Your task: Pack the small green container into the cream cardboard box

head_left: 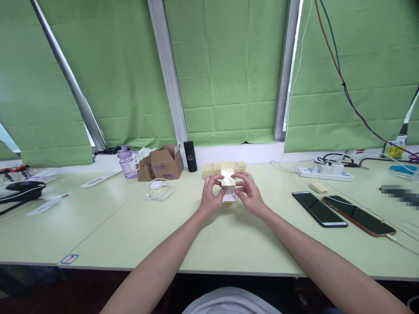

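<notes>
My left hand [211, 195] and my right hand [248, 194] meet over the middle of the pale green table [131, 226]. Both have their fingers closed on a small white box [228, 187] with a shiny pale top, held between them just above the tabletop. Behind the box lies a row of small yellow boxes [212, 168] near the window sill. The lower part of the held box is partly hidden by my fingers.
Two dark phones [319, 209] [358, 216] lie to the right, a power strip [325, 172] behind them. To the left are a coiled white cable [160, 189], open cardboard boxes [165, 163], a purple bottle [127, 162] and a black cylinder [190, 155].
</notes>
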`<action>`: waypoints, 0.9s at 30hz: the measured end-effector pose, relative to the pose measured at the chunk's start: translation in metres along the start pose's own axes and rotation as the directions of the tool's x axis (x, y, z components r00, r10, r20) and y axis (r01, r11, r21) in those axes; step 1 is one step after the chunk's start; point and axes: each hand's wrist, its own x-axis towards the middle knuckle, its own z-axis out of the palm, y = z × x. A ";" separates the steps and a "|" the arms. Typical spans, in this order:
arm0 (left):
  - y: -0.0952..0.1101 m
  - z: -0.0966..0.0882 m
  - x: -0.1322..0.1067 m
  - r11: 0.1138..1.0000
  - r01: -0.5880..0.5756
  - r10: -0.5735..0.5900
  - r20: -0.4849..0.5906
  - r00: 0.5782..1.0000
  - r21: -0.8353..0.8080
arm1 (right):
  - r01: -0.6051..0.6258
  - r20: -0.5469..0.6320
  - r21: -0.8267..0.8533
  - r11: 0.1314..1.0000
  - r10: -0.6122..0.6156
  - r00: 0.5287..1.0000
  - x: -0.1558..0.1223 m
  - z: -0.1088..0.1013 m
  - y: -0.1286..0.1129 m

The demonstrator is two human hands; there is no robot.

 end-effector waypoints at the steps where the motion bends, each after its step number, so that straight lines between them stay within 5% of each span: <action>1: 0.000 0.000 0.000 1.000 -0.002 0.002 0.002 1.000 0.003 | -0.001 0.000 0.000 1.000 0.001 1.000 0.000 0.000 0.000; 13: -0.002 0.001 -0.003 1.000 -0.006 0.007 0.027 1.000 -0.010 | -0.015 -0.036 -0.029 0.999 0.014 0.999 0.000 0.002 0.001; 27: -0.005 -0.004 -0.005 0.996 -0.053 0.069 0.256 0.964 -0.069 | -0.014 -0.133 -0.068 0.998 0.005 0.991 0.003 0.000 0.000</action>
